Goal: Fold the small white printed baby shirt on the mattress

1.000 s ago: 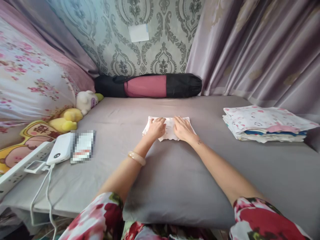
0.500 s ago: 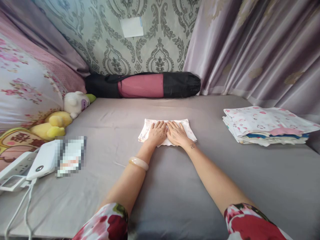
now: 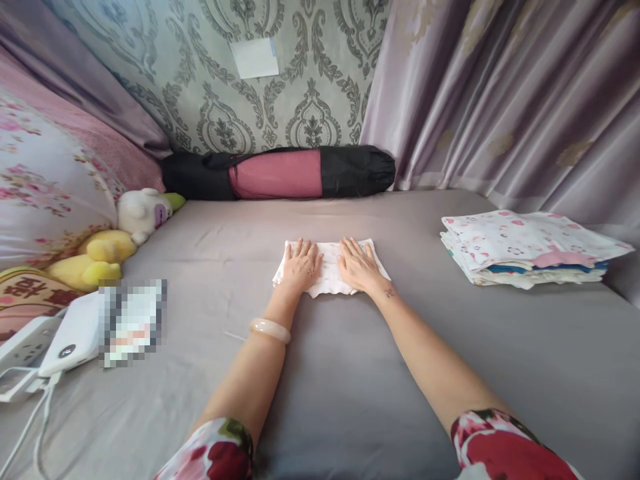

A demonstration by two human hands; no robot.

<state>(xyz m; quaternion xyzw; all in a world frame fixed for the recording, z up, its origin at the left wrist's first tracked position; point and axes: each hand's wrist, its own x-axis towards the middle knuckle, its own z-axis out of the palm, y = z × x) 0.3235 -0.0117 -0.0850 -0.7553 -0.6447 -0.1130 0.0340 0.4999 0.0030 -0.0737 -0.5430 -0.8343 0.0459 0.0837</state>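
A small folded white cloth (image 3: 329,269) with a faint pale print lies on the grey bed sheet (image 3: 340,373) in front of me. Flat on its left part rests my left hand (image 3: 302,264), open, fingers pointing away from me. My right hand (image 3: 358,264) lies open on the right part, palm down. A strip of the cloth shows between the two hands, and its wavy near edge faces me. What lies under the palms is hidden.
Folded printed cloths (image 3: 530,250) are stacked at the right. A pink-and-black rolled bag (image 3: 280,175) lies along the wall. At the left are plush toys (image 3: 107,250), a white power bank (image 3: 75,333), a power strip (image 3: 27,350) with cables, and a blurred-out item (image 3: 134,323).
My hands have slid apart, the left one leftward and the right one rightward, from the middle of the cloth toward its sides. The view has shifted slightly.
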